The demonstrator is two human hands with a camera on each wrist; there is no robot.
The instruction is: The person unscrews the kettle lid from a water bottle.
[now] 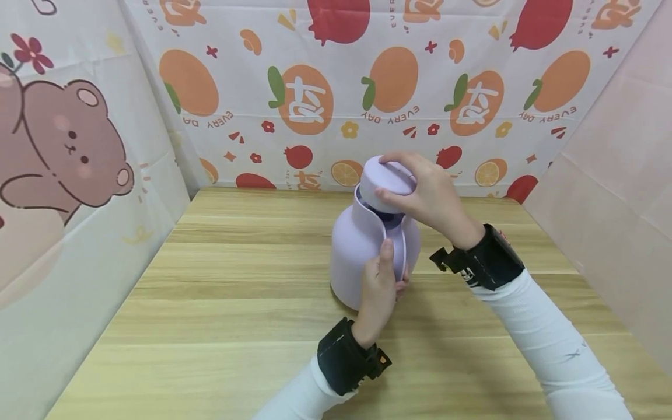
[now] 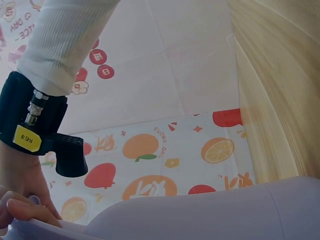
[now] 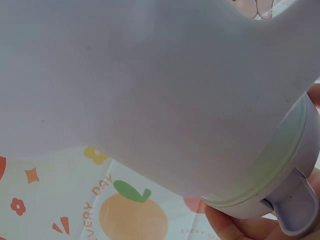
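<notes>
A lavender thermos jug (image 1: 346, 256) stands upright on the table, its rounded body also along the bottom of the left wrist view. My left hand (image 1: 380, 286) grips the handle (image 1: 397, 248), thumb along its upper side. Over the jug's mouth, my right hand (image 1: 430, 189) holds the round lavender lid (image 1: 385, 178) between thumb and fingers. The lid sits tilted, with a dark band of the neck (image 1: 385, 219) showing beneath it. In the right wrist view, fingers (image 3: 240, 227) curl round the lid (image 3: 245, 209), beside its protruding tab (image 3: 297, 207).
The wooden table (image 1: 236, 280) extends around the jug. Behind it hangs a fruit-print cloth (image 1: 346, 116), with a bear-print cloth (image 1: 79, 151) on the left and a pale cloth (image 1: 614, 163) on the right. Black bands (image 1: 346, 357) circle both wrists.
</notes>
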